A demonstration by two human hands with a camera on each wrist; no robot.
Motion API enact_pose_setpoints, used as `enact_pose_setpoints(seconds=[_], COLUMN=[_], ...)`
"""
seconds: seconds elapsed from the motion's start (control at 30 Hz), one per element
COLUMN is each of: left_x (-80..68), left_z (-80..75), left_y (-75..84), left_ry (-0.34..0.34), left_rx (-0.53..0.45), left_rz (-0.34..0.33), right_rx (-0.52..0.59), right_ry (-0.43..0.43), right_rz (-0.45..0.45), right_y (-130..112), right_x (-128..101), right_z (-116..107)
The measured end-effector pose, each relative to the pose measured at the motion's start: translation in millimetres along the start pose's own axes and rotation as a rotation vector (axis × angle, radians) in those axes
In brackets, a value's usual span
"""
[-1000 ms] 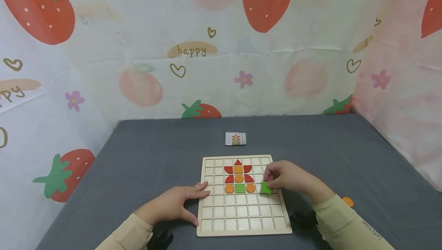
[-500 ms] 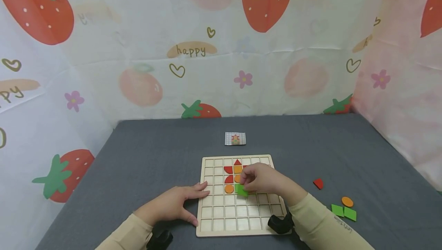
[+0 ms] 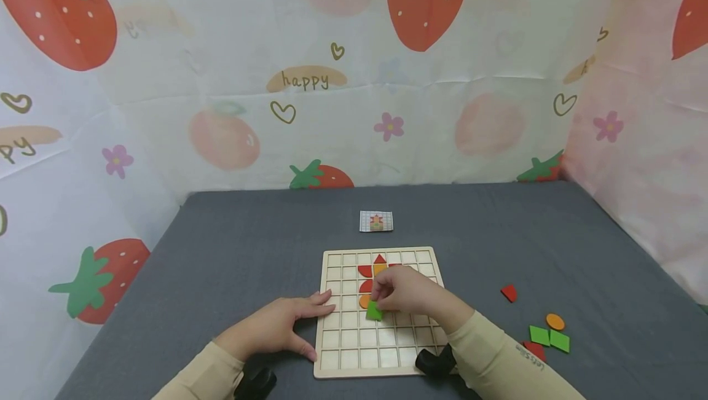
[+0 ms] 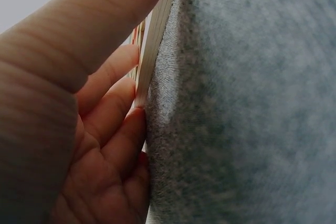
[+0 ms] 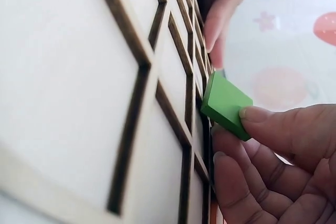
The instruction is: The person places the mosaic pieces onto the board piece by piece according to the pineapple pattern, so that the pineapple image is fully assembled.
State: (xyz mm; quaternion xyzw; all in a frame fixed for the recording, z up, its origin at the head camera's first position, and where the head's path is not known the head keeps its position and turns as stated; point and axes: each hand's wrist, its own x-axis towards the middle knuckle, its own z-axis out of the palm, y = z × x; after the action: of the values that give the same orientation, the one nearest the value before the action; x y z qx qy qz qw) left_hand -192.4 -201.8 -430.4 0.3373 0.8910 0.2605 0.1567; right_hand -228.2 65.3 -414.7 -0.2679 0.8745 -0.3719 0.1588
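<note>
A flat green wooden tile (image 3: pixel 374 311), four-sided with crisp edges, is pinched between the thumb and fingertips of the right hand (image 3: pixel 406 292). It is tilted, one corner dipping toward the pale wooden grid board (image 3: pixel 354 354) just below the coloured pieces; in the right wrist view the tile (image 5: pixel 226 105) hovers at an angle over the dark-lined square cells. The board already holds red quarter-round pieces (image 3: pixel 365 271), a red triangle (image 3: pixel 380 258) and an orange disc (image 3: pixel 364 301). The left hand (image 3: pixel 279 326) lies flat with straight fingers against the board's left edge. On the grey felt tabletop (image 3: pixel 249 252) lie loose green squares (image 3: pixel 549 337), an orange disc (image 3: pixel 555 321), a red piece (image 3: pixel 509 292) and a small pattern card (image 3: pixel 376 221).
</note>
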Motion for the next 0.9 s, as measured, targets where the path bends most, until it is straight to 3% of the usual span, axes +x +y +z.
enact_pose_setpoints(seconds=[0.5,0.9], left_x=[0.0,0.0], left_z=[-0.4,0.4], left_y=[1.7,-0.5], left_ry=[-0.007,0.005], left_rx=[0.012,0.012], left_rz=[-0.015,-0.001], right_rx=[-0.080,-0.112], right_ry=[-0.017,-0.014], right_rz=[0.027,-0.010], right_y=[-12.6,-14.4], right_x=[2.4,5.0], right_z=[5.5,10.6])
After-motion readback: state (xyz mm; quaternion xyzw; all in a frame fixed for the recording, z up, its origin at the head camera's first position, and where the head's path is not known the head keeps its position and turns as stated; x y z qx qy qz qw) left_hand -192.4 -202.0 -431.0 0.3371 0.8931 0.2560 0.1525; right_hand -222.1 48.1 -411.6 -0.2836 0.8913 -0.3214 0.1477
